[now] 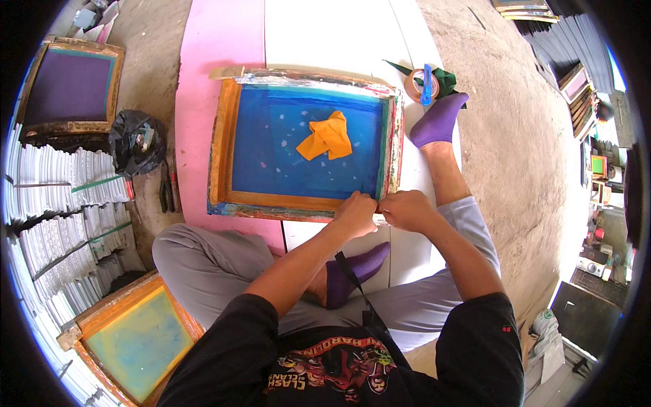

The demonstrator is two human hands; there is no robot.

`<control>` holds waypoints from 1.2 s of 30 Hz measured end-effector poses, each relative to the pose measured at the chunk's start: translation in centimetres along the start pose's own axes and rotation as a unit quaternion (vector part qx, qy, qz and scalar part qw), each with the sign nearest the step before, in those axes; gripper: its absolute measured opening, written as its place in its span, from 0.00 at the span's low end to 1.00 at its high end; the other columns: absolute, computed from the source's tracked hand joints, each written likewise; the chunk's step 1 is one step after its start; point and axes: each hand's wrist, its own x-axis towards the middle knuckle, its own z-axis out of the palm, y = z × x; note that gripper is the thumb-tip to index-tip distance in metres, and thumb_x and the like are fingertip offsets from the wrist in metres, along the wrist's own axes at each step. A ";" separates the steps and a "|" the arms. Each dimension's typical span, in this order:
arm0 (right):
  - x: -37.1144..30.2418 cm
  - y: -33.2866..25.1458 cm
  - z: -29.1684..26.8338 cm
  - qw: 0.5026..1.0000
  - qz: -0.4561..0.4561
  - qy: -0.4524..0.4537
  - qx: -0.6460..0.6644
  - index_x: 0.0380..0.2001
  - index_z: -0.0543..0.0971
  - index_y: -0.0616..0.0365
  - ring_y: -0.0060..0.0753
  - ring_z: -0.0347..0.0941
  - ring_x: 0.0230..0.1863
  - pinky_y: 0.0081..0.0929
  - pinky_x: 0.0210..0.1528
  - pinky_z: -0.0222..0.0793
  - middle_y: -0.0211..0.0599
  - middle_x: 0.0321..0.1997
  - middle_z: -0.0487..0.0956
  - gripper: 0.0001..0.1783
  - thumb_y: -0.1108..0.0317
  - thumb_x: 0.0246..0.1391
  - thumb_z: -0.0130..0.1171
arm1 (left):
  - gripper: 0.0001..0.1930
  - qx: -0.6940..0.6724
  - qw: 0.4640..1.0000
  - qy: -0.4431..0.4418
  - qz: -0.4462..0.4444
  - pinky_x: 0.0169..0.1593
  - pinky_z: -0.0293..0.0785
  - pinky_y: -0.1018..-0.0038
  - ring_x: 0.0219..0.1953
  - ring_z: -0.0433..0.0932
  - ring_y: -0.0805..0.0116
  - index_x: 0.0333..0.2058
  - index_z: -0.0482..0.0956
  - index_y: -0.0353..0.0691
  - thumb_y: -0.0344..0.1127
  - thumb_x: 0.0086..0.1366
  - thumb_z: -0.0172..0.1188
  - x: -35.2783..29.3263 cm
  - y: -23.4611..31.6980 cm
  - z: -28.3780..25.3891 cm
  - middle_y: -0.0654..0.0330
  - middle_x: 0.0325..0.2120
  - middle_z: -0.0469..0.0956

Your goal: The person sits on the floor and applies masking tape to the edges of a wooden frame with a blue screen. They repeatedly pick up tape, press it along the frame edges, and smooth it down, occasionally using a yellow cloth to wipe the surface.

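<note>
A wooden screen-printing frame (pixel 225 136) with blue mesh lies before me, its rails crusted with old paint and tape. On the mesh rests a crumpled orange cloth (pixel 327 138), among several small pale spots. My left hand (pixel 355 213) is closed, fingers pinched together at the near right corner of the frame. Right beside it, my right hand (pixel 407 209) is also closed, its fingertips almost meeting the left ones at that corner. Whatever the fingertips grip is too small and hidden to make out.
Beyond my right foot lie a tape roll (pixel 412 87), a blue cutter (pixel 427 85) and dark green cloth (pixel 445 80). At left are another frame (pixel 73 127), a black plastic bag (pixel 137 141) and paper stacks (pixel 68 178). A yellowish screen frame (pixel 81 349) leans near my knee.
</note>
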 end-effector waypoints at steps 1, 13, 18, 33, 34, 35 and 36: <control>-0.6 0.3 0.0 0.999 0.004 0.026 0.025 0.40 0.85 0.50 0.47 0.84 0.46 0.49 0.45 0.80 0.40 0.42 0.87 0.12 0.60 0.59 0.57 | 0.25 -0.004 1.000 -0.004 0.001 0.60 0.75 0.54 0.54 0.78 0.43 0.46 0.85 0.38 0.41 0.49 0.78 0.1 0.0 0.0 0.48 0.48 0.83; -3.8 1.7 3.0 0.951 0.093 0.182 0.232 0.56 0.78 0.49 0.48 0.82 0.32 0.45 0.38 0.76 0.39 0.30 0.83 0.22 0.62 0.58 0.64 | 0.52 -0.140 0.989 -0.003 -0.050 0.57 0.76 0.48 0.54 0.78 0.31 0.69 0.53 0.42 0.30 0.49 0.77 -0.1 1.2 -1.1 0.30 0.48 0.77; -2.8 1.6 4.1 0.937 0.082 0.225 0.255 0.59 0.76 0.50 0.40 0.79 0.26 0.40 0.31 0.73 0.37 0.24 0.80 0.25 0.65 0.58 0.65 | 0.47 -0.134 0.990 0.009 -0.044 0.55 0.78 0.48 0.53 0.79 0.33 0.65 0.56 0.41 0.28 0.49 0.75 0.1 1.1 -0.7 0.33 0.46 0.79; -1.1 2.0 5.0 0.899 0.092 0.245 0.352 0.67 0.70 0.49 0.27 0.66 0.20 0.32 0.27 0.62 0.32 0.18 0.68 0.34 0.67 0.58 0.66 | 0.36 -0.110 0.994 0.000 0.000 0.55 0.76 0.48 0.55 0.79 0.35 0.57 0.61 0.39 0.30 0.53 0.73 -0.2 0.6 -0.8 0.39 0.50 0.80; -1.1 1.9 4.9 0.893 0.095 0.245 0.366 0.67 0.70 0.49 0.26 0.65 0.20 0.31 0.27 0.61 0.32 0.18 0.67 0.34 0.67 0.58 0.66 | 0.35 -0.107 0.994 -0.007 -0.004 0.55 0.76 0.48 0.55 0.78 0.35 0.56 0.61 0.40 0.30 0.53 0.72 -0.3 0.7 -1.1 0.39 0.51 0.79; -1.0 1.9 4.8 0.897 0.096 0.239 0.359 0.67 0.69 0.48 0.31 0.68 0.21 0.34 0.28 0.64 0.34 0.18 0.69 0.34 0.65 0.58 0.66 | 0.34 -0.103 0.995 -0.004 -0.002 0.55 0.76 0.48 0.55 0.78 0.35 0.55 0.61 0.40 0.30 0.53 0.72 -0.3 0.6 -1.2 0.39 0.50 0.80; -1.0 2.0 4.7 0.901 0.098 0.234 0.352 0.67 0.68 0.48 0.36 0.72 0.21 0.38 0.29 0.66 0.36 0.18 0.71 0.35 0.63 0.57 0.66 | 0.33 -0.100 0.995 -0.001 0.001 0.55 0.76 0.48 0.55 0.79 0.35 0.54 0.62 0.40 0.30 0.53 0.72 -0.3 0.6 -1.0 0.39 0.50 0.80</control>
